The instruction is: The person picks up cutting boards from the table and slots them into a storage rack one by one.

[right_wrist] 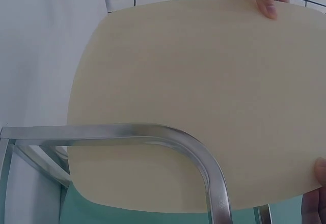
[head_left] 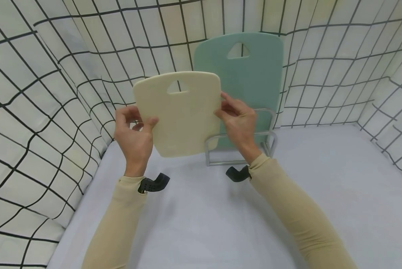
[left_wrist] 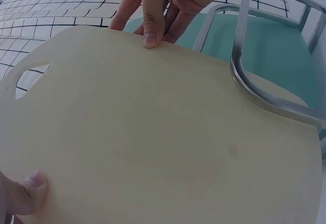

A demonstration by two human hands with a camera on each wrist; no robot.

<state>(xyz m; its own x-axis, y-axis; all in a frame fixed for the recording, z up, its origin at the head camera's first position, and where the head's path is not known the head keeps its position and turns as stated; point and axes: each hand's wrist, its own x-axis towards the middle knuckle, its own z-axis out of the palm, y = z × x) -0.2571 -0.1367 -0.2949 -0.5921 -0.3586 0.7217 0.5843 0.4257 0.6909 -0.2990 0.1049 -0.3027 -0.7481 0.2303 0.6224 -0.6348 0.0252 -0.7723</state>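
A cream cutting board [head_left: 184, 119] with a cut-out handle hole near its top edge is held upright between both hands. My left hand [head_left: 135, 138] pinches its left edge, thumb on the near face. On the opposite edge my right hand [head_left: 237, 121] grips with the thumb in front and fingers behind. The board's lower right corner lies behind the front loop of a metal rack [head_left: 241, 162], as the right wrist view also shows. Behind it, a larger green cutting board [head_left: 254, 78] stands upright in the rack.
A white wall with a black grid pattern [head_left: 120, 48] rises behind and at both sides. The rack stands on a white table surface [head_left: 201, 216], close to the back wall. Each wrist carries a black camera mount [head_left: 155, 182].
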